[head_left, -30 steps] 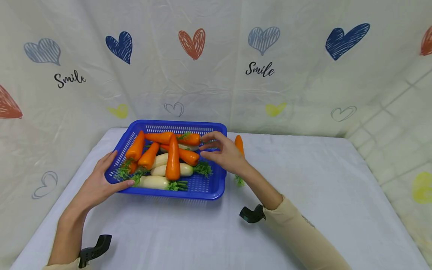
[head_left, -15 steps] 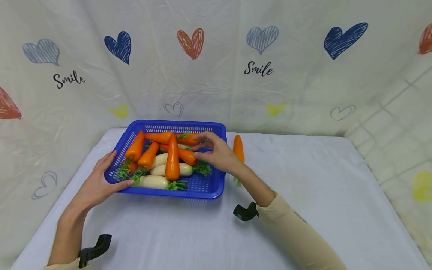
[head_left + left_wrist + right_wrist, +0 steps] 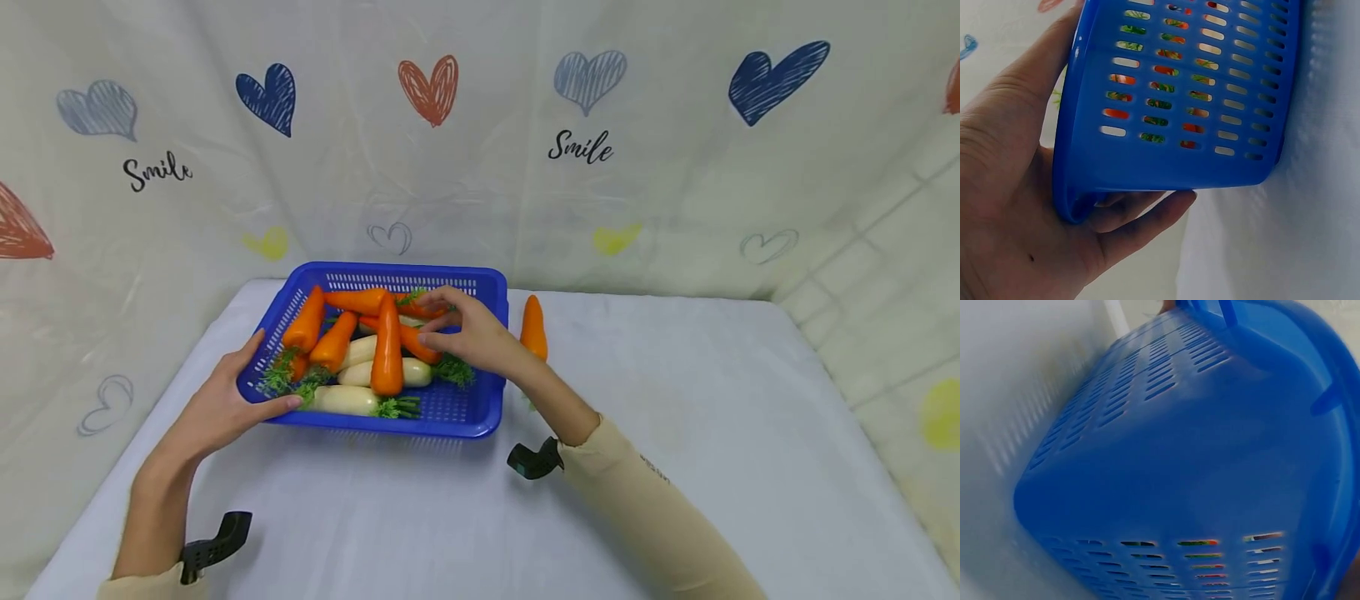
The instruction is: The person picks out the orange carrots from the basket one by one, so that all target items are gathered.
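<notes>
In the head view a blue plastic basket (image 3: 465, 427) holds several orange carrots and white radishes with green tops. My left hand (image 3: 213, 412) grips its left end, thumb over the front rim. The left wrist view shows the hand (image 3: 1016, 162) around the rim of the basket (image 3: 1172, 165), fingers beneath its lip. Over the basket's right part hovers my right hand (image 3: 483, 333), fingers loosely bent, near a carrot (image 3: 420, 343); contact is unclear. One long carrot (image 3: 387, 354) lies across a radish (image 3: 352, 373). In the right wrist view the basket wall (image 3: 1166, 462) hides the fingers.
Just right of the basket, another carrot (image 3: 533, 321) lies on the white-covered table (image 3: 712, 417), partly behind my right wrist. A pale sheet (image 3: 495, 167) printed with hearts hangs behind the table.
My right hand has moved left, further over the carrots in the basket. More of the carrot outside now shows. My left hand keeps its grip on the basket.
</notes>
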Action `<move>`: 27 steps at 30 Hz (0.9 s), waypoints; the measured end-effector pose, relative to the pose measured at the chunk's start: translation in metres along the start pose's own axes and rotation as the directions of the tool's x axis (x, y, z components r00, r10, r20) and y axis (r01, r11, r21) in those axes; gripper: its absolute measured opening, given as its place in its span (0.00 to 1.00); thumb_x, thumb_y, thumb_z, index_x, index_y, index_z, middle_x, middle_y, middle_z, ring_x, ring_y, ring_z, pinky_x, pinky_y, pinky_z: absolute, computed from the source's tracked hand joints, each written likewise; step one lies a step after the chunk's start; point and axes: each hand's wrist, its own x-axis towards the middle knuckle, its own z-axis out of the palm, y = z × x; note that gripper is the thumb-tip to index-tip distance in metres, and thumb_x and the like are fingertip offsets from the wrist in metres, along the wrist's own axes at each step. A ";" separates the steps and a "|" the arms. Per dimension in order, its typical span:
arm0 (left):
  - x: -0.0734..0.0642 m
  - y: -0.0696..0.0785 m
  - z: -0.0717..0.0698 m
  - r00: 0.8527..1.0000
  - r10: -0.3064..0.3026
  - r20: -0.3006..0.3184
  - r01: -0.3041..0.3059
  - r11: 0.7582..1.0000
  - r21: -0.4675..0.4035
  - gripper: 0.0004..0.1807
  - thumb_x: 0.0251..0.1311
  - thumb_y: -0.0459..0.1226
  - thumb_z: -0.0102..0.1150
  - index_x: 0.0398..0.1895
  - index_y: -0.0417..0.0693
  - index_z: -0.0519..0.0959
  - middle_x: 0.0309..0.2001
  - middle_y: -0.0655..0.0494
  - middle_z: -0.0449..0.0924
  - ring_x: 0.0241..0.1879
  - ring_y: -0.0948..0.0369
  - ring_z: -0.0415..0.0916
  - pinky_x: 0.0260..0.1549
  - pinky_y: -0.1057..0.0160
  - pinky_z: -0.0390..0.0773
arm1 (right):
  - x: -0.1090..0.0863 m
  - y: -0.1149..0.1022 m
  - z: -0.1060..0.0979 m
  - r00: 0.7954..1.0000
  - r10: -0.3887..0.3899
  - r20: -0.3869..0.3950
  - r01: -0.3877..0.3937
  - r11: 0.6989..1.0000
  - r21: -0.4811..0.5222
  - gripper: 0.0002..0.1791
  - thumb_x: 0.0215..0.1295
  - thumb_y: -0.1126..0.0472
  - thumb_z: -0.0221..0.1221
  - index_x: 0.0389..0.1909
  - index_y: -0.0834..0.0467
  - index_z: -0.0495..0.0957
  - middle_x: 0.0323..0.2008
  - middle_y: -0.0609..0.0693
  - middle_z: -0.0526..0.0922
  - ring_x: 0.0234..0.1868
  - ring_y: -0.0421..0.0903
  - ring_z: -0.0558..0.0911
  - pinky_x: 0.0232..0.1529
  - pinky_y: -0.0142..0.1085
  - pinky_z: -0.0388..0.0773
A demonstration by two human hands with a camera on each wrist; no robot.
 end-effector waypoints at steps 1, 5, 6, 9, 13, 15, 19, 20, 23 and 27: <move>0.000 0.000 0.000 1.000 0.003 -0.001 -0.003 1.000 0.005 0.66 0.60 0.60 0.69 0.86 0.57 0.30 0.78 0.23 0.44 0.69 0.28 0.58 0.65 0.22 0.64 | 0.002 -0.001 0.000 1.000 0.010 0.005 -0.010 1.000 0.001 0.28 0.71 0.63 0.65 0.68 0.63 0.71 0.68 0.62 0.75 0.58 0.55 0.86 0.53 0.40 0.89; 0.001 -0.002 -0.001 1.000 0.009 0.004 -0.009 1.000 0.014 0.67 0.60 0.60 0.69 0.85 0.56 0.29 0.78 0.22 0.44 0.68 0.28 0.59 0.64 0.22 0.65 | 0.008 -0.001 0.001 0.999 0.042 0.027 -0.043 0.999 0.008 0.28 0.72 0.61 0.65 0.69 0.61 0.71 0.67 0.62 0.76 0.59 0.55 0.86 0.53 0.40 0.89; 0.001 -0.002 -0.001 1.000 0.009 0.005 -0.009 1.000 0.018 0.67 0.60 0.60 0.69 0.85 0.56 0.29 0.78 0.22 0.44 0.68 0.28 0.59 0.64 0.22 0.65 | 0.009 -0.002 0.002 0.999 0.043 0.027 -0.044 0.999 0.005 0.28 0.71 0.61 0.65 0.69 0.60 0.71 0.67 0.62 0.76 0.58 0.55 0.86 0.53 0.40 0.89; 0.001 -0.003 0.000 1.000 0.009 0.006 -0.009 1.000 0.024 0.67 0.60 0.60 0.69 0.85 0.56 0.28 0.78 0.23 0.43 0.67 0.28 0.59 0.64 0.22 0.65 | 0.012 -0.001 0.006 0.999 0.038 0.033 -0.038 0.999 0.001 0.28 0.71 0.62 0.66 0.69 0.59 0.72 0.66 0.64 0.76 0.58 0.55 0.86 0.54 0.40 0.88; -0.001 -0.003 0.001 1.000 0.004 0.006 -0.004 1.000 0.030 0.67 0.60 0.60 0.69 0.85 0.56 0.28 0.78 0.23 0.43 0.66 0.29 0.60 0.63 0.22 0.66 | 0.013 0.001 0.009 0.998 0.027 0.048 -0.026 1.000 -0.005 0.27 0.71 0.62 0.65 0.69 0.59 0.72 0.66 0.65 0.76 0.57 0.54 0.86 0.55 0.41 0.87; -0.002 -0.003 0.001 1.000 0.003 0.007 -0.003 1.000 0.025 0.67 0.61 0.60 0.69 0.85 0.56 0.28 0.78 0.23 0.43 0.67 0.29 0.60 0.64 0.22 0.66 | 0.012 0.002 0.010 0.998 0.026 0.057 -0.026 1.000 -0.006 0.27 0.71 0.62 0.65 0.69 0.58 0.72 0.67 0.64 0.76 0.57 0.54 0.86 0.56 0.42 0.87; -0.001 -0.002 0.002 1.000 0.003 0.010 -0.003 1.000 0.014 0.67 0.61 0.60 0.69 0.85 0.56 0.28 0.78 0.22 0.42 0.67 0.29 0.59 0.64 0.22 0.64 | 0.012 0.003 0.010 0.997 0.034 0.071 -0.033 0.999 -0.008 0.28 0.71 0.62 0.66 0.70 0.56 0.72 0.69 0.61 0.75 0.58 0.54 0.86 0.58 0.43 0.87; -0.001 -0.001 0.002 1.000 0.004 0.009 -0.004 1.000 0.011 0.67 0.61 0.59 0.69 0.85 0.56 0.28 0.78 0.23 0.42 0.67 0.29 0.59 0.65 0.22 0.64 | 0.012 0.003 0.009 0.997 0.035 0.072 -0.035 0.999 -0.009 0.28 0.70 0.62 0.66 0.70 0.56 0.72 0.69 0.61 0.75 0.58 0.54 0.86 0.58 0.43 0.87; 0.000 -0.001 0.002 1.000 0.004 0.005 -0.004 1.000 0.013 0.67 0.61 0.60 0.69 0.85 0.57 0.28 0.78 0.23 0.43 0.67 0.29 0.59 0.64 0.22 0.64 | 0.014 0.003 0.009 0.996 0.036 0.079 -0.035 0.999 -0.015 0.28 0.70 0.62 0.66 0.70 0.55 0.73 0.71 0.59 0.75 0.59 0.54 0.85 0.59 0.44 0.86; 0.001 0.000 0.002 1.000 0.006 0.001 -0.006 1.000 0.014 0.67 0.61 0.60 0.69 0.85 0.57 0.28 0.78 0.22 0.43 0.67 0.29 0.59 0.64 0.22 0.65 | 0.016 0.003 0.009 0.994 0.035 0.102 -0.033 0.999 -0.015 0.29 0.70 0.62 0.66 0.70 0.56 0.72 0.72 0.58 0.73 0.59 0.55 0.85 0.60 0.43 0.86</move>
